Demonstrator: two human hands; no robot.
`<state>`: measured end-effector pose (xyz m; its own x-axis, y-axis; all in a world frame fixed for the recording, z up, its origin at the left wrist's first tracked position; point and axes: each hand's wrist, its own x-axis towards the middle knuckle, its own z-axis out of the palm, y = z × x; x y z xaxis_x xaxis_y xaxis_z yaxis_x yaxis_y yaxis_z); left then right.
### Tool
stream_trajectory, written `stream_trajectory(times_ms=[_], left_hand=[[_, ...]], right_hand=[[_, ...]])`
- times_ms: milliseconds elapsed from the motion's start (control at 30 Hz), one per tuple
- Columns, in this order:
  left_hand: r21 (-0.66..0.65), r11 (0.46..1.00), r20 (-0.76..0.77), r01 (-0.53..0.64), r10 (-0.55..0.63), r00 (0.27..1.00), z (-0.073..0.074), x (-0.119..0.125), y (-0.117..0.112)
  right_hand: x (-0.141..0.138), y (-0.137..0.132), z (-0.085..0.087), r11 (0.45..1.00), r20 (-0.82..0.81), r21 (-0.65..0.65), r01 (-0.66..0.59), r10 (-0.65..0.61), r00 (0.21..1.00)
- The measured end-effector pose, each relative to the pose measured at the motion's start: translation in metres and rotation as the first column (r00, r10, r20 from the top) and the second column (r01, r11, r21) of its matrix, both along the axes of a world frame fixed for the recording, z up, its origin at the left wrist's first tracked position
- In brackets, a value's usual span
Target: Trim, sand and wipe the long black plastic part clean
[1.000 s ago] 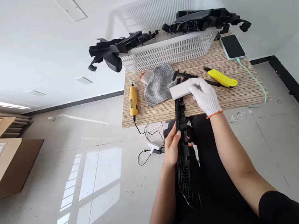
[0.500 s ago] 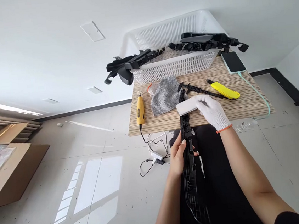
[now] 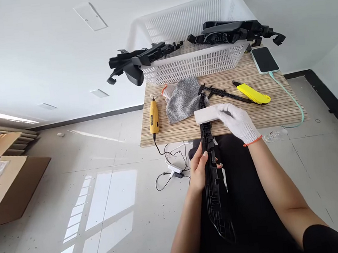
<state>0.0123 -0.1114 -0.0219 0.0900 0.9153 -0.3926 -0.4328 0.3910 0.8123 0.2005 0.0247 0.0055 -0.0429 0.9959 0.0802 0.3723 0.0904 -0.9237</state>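
Note:
My bare left hand (image 3: 199, 170) is closed around the middle of a long black ribbed plastic part (image 3: 212, 186), which runs from my lap up over the table edge. In a white knit glove with an orange cuff, my right hand (image 3: 236, 121) pinches one end of a white rectangular block (image 3: 206, 114). The block lies across the upper portion of the black part, hiding a stretch of it. Just beyond is a grey speckled cloth or glove (image 3: 183, 100), and a black caliper (image 3: 226, 94) lies to its right.
A white plastic basket (image 3: 193, 67) holding black parts (image 3: 231, 32) stands at the table's back. On the wooden table (image 3: 175, 133) are a yellow rotary tool (image 3: 153, 117), a yellow utility knife (image 3: 253, 93) and a phone (image 3: 264, 60) on a cable. A cardboard box (image 3: 15, 191) sits at left.
The view has shifted slightly, so the table and basket appear a little higher. My right hand still holds the white block against the black part; my left grip looks the same.

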Motion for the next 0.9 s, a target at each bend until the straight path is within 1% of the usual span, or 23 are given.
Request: stream_trajectory(times_ms=[33,133,167,233,267,300,333,367,400,500,533,567,600,633,700,733,767,833,867,900], left_hand=[[0.0,1.0,0.002,0.006,-0.006,1.0,0.0,0.0,0.0],[-0.008,1.0,0.011,0.02,-0.02,1.0,0.002,0.0,-0.001],[-0.006,1.0,0.015,0.023,-0.023,1.0,0.002,0.0,-0.001],[0.011,0.999,0.016,0.03,-0.03,0.999,0.002,0.0,-0.001],[0.023,0.999,0.014,0.032,-0.033,0.999,0.002,0.0,-0.001],[0.034,0.999,0.011,0.035,-0.036,0.999,0.002,0.0,-0.001],[0.04,0.998,0.008,0.037,-0.038,0.999,0.001,0.0,-0.001],[0.043,0.998,0.002,0.038,-0.038,0.999,0.0,0.0,-0.001],[0.046,0.998,-0.005,0.037,-0.037,0.999,-0.001,0.0,-0.001],[0.069,0.997,-0.022,0.036,-0.035,0.999,-0.005,0.0,-0.001],[0.076,0.996,-0.028,0.04,-0.038,0.999,-0.006,0.0,-0.001],[0.082,0.996,-0.035,0.045,-0.043,0.998,-0.006,0.0,-0.001],[0.083,0.995,-0.043,0.049,-0.046,0.998,-0.005,0.0,-0.001],[0.083,0.995,-0.051,0.051,-0.047,0.998,-0.005,0.0,-0.001],[0.079,0.995,-0.066,0.052,-0.047,0.997,-0.003,0.0,-0.001],[0.078,0.996,-0.069,0.05,-0.045,0.997,-0.001,0.001,-0.001],[0.076,0.996,-0.069,0.05,-0.045,0.997,0.0,0.001,-0.001],[0.07,0.996,-0.068,0.051,-0.046,0.997,0.001,0.001,-0.001],[0.069,0.996,-0.067,0.051,-0.047,0.997,0.001,0.001,-0.001],[0.069,0.996,-0.066,0.052,-0.047,0.997,0.001,0.001,-0.001]], right_hand=[[-0.001,0.0,0.0,1.0,-0.017,-0.011,0.011,-0.011,1.0],[-0.002,0.002,0.001,0.991,-0.07,-0.023,0.129,-0.131,0.989],[-0.002,0.003,0.001,0.993,-0.062,-0.024,0.114,-0.116,0.991],[-0.003,0.006,0.001,0.999,-0.054,-0.048,0.005,-0.008,0.998],[-0.003,0.007,0.001,0.998,-0.071,-0.061,-0.025,0.021,0.997],[-0.003,0.008,0.001,0.998,-0.094,-0.066,-0.014,0.007,0.996],[-0.004,0.009,0.001,0.998,-0.112,-0.059,0.028,-0.035,0.993],[-0.004,0.01,0.001,0.997,-0.115,-0.042,0.068,-0.073,0.991],[-0.004,0.01,0.001,0.997,-0.099,-0.023,0.076,-0.077,0.992],[-0.005,0.011,0.001,0.999,-0.053,-0.028,-0.028,0.026,0.998],[-0.006,0.012,0.001,0.999,-0.062,-0.038,-0.013,0.011,0.998],[-0.006,0.012,0.001,0.999,-0.073,-0.04,0.031,-0.034,0.997],[-0.006,0.012,0.001,0.997,-0.073,-0.031,0.074,-0.076,0.994],[-0.006,0.013,0.001,0.996,-0.055,-0.015,0.086,-0.087,0.995],[-0.007,0.014,0.001,0.999,-0.019,0.003,0.038,-0.038,0.999],[-0.008,0.016,0.001,1.0,-0.031,0.001,0.027,-0.027,0.999],[-0.009,0.017,0.001,0.998,-0.067,-0.003,0.055,-0.055,0.996],[-0.01,0.021,0.002,0.985,-0.162,-0.013,0.17,-0.169,0.972],[-0.01,0.023,0.002,0.982,-0.185,-0.016,0.188,-0.187,0.965],[-0.011,0.026,0.002,0.986,-0.191,-0.016,0.167,-0.167,0.967]])
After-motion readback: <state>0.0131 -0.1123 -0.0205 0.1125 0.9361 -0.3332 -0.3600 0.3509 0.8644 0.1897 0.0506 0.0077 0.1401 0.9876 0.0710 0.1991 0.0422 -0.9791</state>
